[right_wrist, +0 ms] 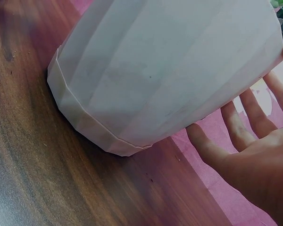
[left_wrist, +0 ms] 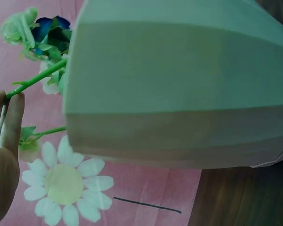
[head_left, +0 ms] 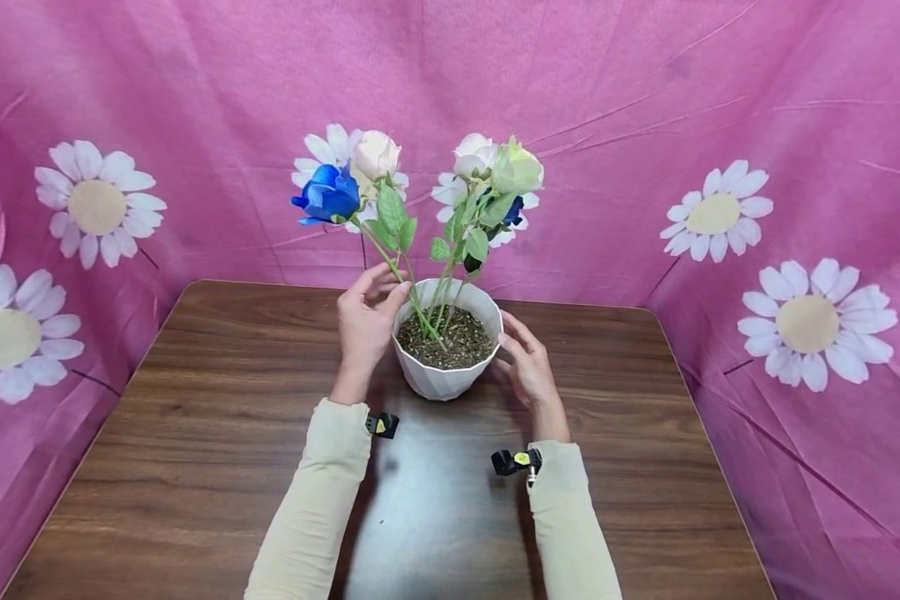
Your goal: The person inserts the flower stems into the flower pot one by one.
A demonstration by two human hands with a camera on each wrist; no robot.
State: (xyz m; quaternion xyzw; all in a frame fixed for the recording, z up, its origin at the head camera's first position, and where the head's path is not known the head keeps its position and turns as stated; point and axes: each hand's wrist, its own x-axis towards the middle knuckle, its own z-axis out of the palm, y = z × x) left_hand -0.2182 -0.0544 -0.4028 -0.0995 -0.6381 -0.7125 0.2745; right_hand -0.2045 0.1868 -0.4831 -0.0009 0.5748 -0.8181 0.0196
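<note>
A white faceted flowerpot [head_left: 438, 382] holding dark soil [head_left: 465, 342] stands upright on the table. My left hand [head_left: 366, 321] pinches the green stem [left_wrist: 43, 74] of a blue artificial rose [head_left: 328, 194] between thumb and fingertips, just above the pot's left rim. This stem leans left, its lower end at the soil. At the pot's right side, my right hand [head_left: 531, 362] rests its fingertips against the wall, fingers spread and fairly straight in the right wrist view. A pale pink rose [head_left: 377, 155] rises behind the blue one.
On the pot's right side stand a white rose [head_left: 475, 155], a pale green rose [head_left: 519, 171] and a darker blue rose [head_left: 514, 210], partly hidden by leaves. The brown wooden table [head_left: 195, 433] ends at a pink cloth backdrop [head_left: 600, 75] printed with daisies.
</note>
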